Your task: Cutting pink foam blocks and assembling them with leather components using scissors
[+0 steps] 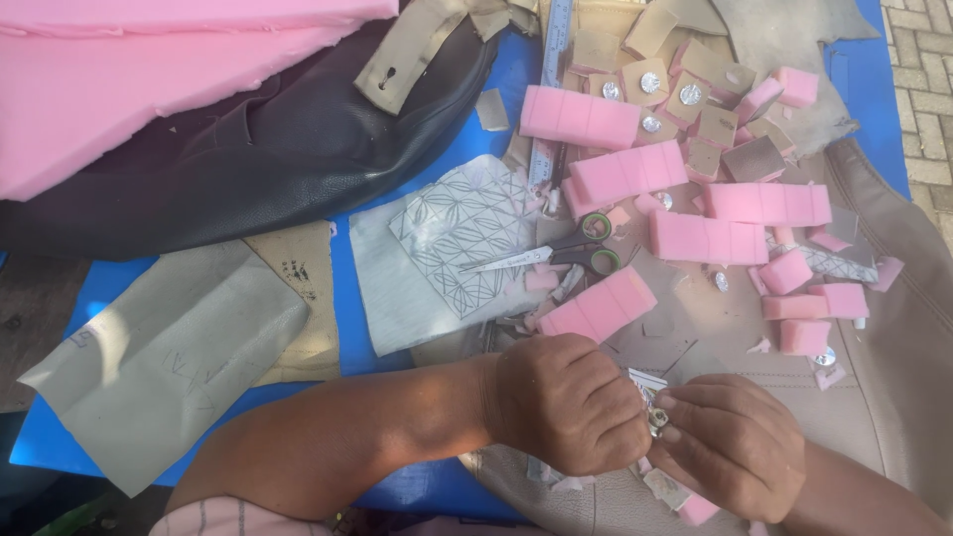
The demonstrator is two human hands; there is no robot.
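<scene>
seen from the head camera, the work surface is a blue plastic sheet (362, 328) strewn with soft, spongy pink foam blocks (705, 238), most of them rectangular and scored into segments, beside small square tan leather pieces (700, 99), some with round silvery studs at the centre. a grained black leather cover (258, 159) lies crumpled at the upper left under a thick pink foam slab (119, 69). scissors with green-lined handles (561, 256) rest on a grey fabric square marked with a leaf-like grid (462, 233). at the bottom, the left hand (571, 402) and right hand (730, 447) meet over smooth tan leather (893, 337). a small shiny metal stud (656, 417) sits pinched between the curled fingertips of both hands, fingers closed tight around it; how much of it each hand grips cannot be told.
</scene>
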